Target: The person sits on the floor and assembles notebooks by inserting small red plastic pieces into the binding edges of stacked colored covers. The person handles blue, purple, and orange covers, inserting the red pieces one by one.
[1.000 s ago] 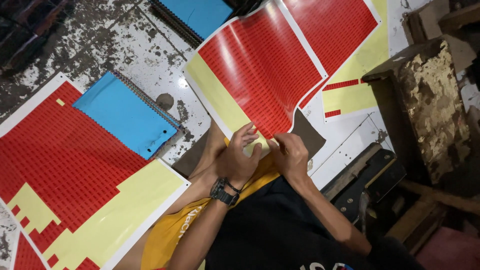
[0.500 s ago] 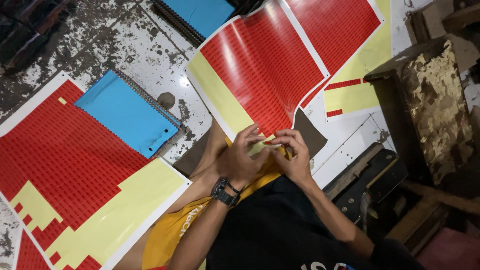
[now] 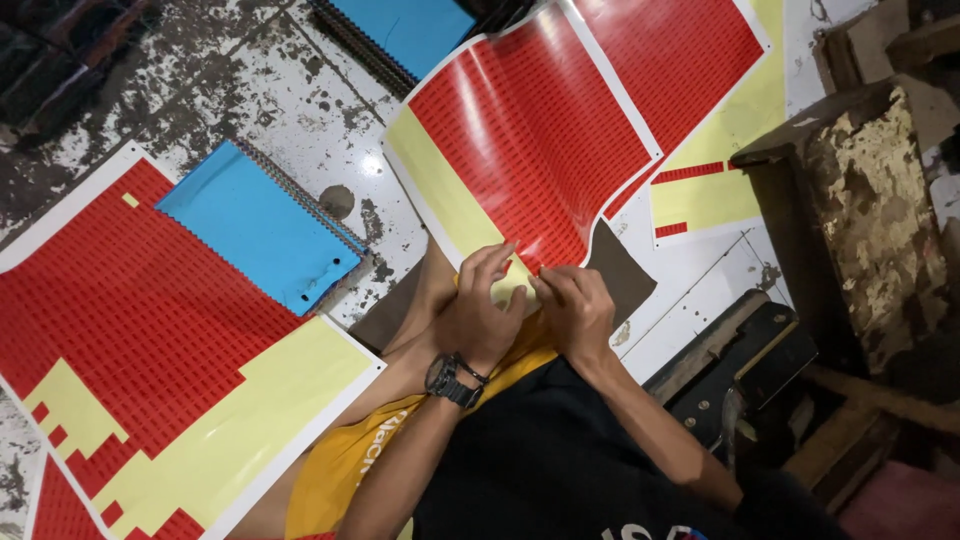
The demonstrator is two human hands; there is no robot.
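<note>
Large red sticker sheet (image 3: 140,340) laid flat at left, partly peeled. Second red sticker sheet (image 3: 520,130) draped over lap for reach. Near edge pinched by left hand (image 3: 480,315) and right hand (image 3: 575,310), fingers curled. Blue spiral notebook (image 3: 260,230) between sheets.

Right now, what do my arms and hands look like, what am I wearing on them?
Both arms are bare to the hands. The left hand has a black wristwatch and a thin dark band at the wrist. The right hand wears nothing visible.

Red-and-yellow sticker sheets (image 3: 520,140) on the floor, left (image 3: 150,350) and centre
</note>
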